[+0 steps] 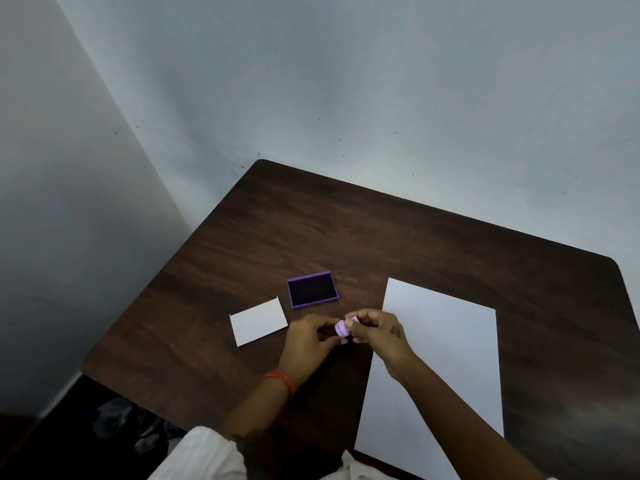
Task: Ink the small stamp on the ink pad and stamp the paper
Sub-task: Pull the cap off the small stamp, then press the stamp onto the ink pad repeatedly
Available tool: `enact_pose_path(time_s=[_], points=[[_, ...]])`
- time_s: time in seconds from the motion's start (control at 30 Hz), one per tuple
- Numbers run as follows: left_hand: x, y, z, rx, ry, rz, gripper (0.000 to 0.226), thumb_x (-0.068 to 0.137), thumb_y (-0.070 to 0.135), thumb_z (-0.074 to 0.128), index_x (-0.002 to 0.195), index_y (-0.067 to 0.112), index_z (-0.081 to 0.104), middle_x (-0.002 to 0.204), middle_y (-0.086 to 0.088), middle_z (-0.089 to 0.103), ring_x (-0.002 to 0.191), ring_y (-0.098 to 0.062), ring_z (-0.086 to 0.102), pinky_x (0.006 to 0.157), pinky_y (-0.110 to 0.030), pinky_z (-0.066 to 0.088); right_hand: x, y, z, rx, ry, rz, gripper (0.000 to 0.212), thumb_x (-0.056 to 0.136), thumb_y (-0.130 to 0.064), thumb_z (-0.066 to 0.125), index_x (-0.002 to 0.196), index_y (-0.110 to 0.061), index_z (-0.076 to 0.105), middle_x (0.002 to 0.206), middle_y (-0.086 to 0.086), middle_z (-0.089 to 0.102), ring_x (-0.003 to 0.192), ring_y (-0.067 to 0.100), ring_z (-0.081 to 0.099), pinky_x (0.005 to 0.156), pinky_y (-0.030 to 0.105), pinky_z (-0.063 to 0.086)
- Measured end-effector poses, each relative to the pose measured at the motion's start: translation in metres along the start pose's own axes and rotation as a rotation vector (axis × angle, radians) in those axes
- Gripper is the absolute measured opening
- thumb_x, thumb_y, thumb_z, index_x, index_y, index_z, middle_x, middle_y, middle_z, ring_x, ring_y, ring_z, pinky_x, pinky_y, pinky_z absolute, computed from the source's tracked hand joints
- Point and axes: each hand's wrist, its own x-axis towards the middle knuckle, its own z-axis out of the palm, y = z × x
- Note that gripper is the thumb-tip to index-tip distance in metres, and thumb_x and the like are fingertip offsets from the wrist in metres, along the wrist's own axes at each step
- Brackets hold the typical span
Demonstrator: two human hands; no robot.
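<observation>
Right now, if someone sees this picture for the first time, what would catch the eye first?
Probably the small lilac stamp, held between the left hand and right hand above the dark wooden table. Behind it lies the open purple ink pad, and the large white paper lies to the right.

You're holding the small lilac stamp (343, 327) above the table, just left of the white paper (446, 368) lying flat. Purple ink pad (312, 289) is sitting open just beyond the stamp.
</observation>
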Motion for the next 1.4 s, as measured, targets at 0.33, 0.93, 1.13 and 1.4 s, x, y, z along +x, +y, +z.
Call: enact_pose_path(time_s=[0.33,0.93,1.13,1.4], points=[[0.002,-0.009,0.009,0.013,-0.064,-0.093,0.038,0.074,0.014,0.073,0.111,0.016,0.063,0.118,-0.004,0.064,0.102,-0.01,0.058,0.092,-0.02,0.046,-0.004,-0.004,-0.017,0.938,-0.162,0.442,0.019,0.084,0.001,0.056,0.079,-0.001,0.075,0.08,0.016,0.076,0.067,0.019,0.072,0.053,0.024,0.059],[0.001,-0.027,0.001,0.161,-0.067,-0.011,0.045,0.073,0.023,0.074,0.116,0.023,0.058,0.12,0.002,0.054,0.082,-0.004,0.053,0.079,-0.012,0.039,-0.006,-0.02,-0.011,1.076,-0.29,0.358,0.021,0.07,0.001,0.061,0.087,-0.002,0.073,0.085,0.016,0.075,0.071,0.02,0.072,0.056,0.026,0.06],[0.007,-0.028,-0.01,0.28,0.149,0.057,0.04,0.077,0.027,0.069,0.115,0.023,0.06,0.12,0.001,0.058,0.109,-0.013,0.05,0.092,-0.02,0.038,0.004,-0.024,-0.008,0.937,-0.241,0.333,0.022,0.082,0.003,0.055,0.081,-0.006,0.074,0.084,0.012,0.076,0.073,0.018,0.073,0.057,0.023,0.059],[0.044,-0.045,-0.045,0.56,0.18,0.044,0.078,0.074,0.041,0.068,0.139,0.017,0.032,0.148,-0.004,0.036,0.142,-0.024,0.019,0.118,-0.044,0.006,0.032,-0.042,0.024,0.175,-0.068,0.092,0.023,0.079,-0.008,0.068,0.102,-0.012,0.066,0.109,0.012,0.067,0.092,0.018,0.066,0.081,0.03,0.056]])
